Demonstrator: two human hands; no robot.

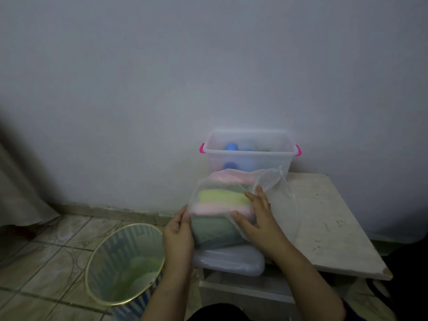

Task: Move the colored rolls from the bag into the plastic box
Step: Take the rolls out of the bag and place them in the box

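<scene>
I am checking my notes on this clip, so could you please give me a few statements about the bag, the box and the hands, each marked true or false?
1. The plastic box stands against the wall with no lid on. True.
2. The box holds nothing yet. False: blue rolls already lie in it.
3. The mesh bag holds yellow, pink and green rolls. True.
4. The left hand is inside the bag. False: it holds the bag's left side from outside; the right hand lies at the bag's opening.
5. The waste bin stands on the table. False: it stands on the tiled floor.
</scene>
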